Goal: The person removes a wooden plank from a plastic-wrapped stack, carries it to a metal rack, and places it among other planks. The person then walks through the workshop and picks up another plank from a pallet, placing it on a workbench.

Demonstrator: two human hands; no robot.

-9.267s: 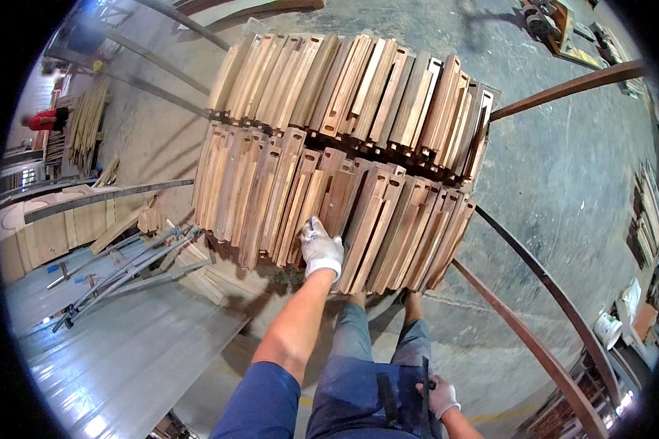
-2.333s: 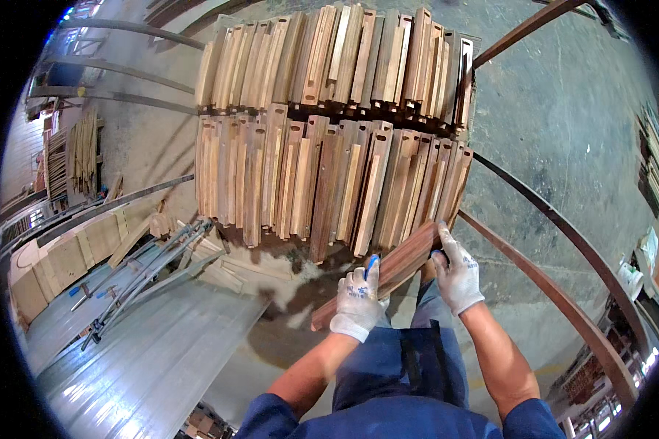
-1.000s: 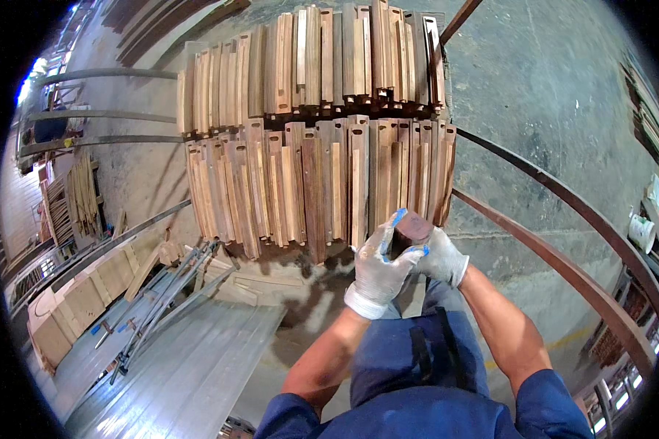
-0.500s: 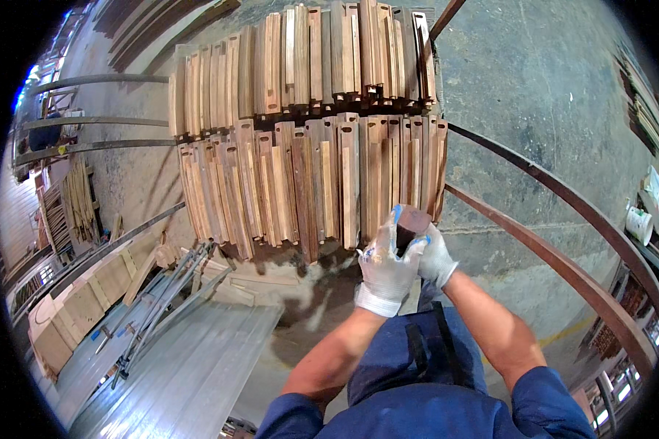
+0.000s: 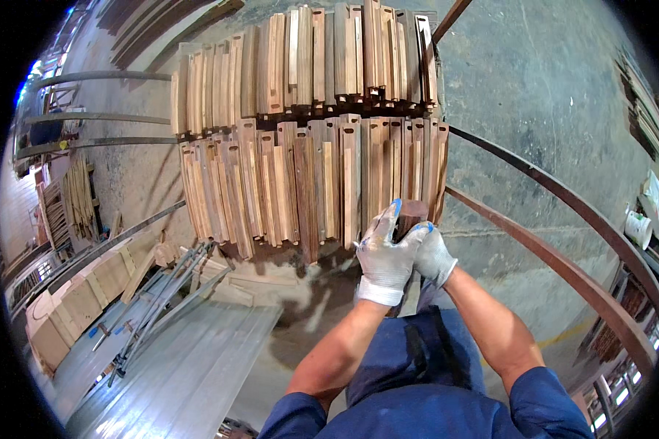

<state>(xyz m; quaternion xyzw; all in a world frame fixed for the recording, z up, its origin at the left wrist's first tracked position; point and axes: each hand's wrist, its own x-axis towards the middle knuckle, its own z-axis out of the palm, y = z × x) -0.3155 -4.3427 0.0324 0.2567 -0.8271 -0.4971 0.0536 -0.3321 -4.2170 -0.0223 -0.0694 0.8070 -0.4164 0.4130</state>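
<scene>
Both my hands wear white knit gloves with blue at the fingertips. Between them is a dark brown wooden piece (image 5: 415,211), its flat end turned up toward me. My left hand (image 5: 383,268) grips it from the left side, thumb and fingers spread around it. On the other side my right hand (image 5: 434,258) closes on the same piece. My gloves cover most of its length. Just beyond my hands lie rows of upright-looking wooden slats (image 5: 350,183), some with oval slots at their ends.
Dark metal bars (image 5: 520,223) run past the slats on the right, with more bars (image 5: 102,143) on the left. At lower left, long clamps (image 5: 157,304) rest on a grey metal sheet (image 5: 198,366). A white bucket (image 5: 638,228) stands far right.
Both hands have shifted slightly with the brown piece between them. Its end has turned a little and my left fingers have moved on it. The slats have not moved.
</scene>
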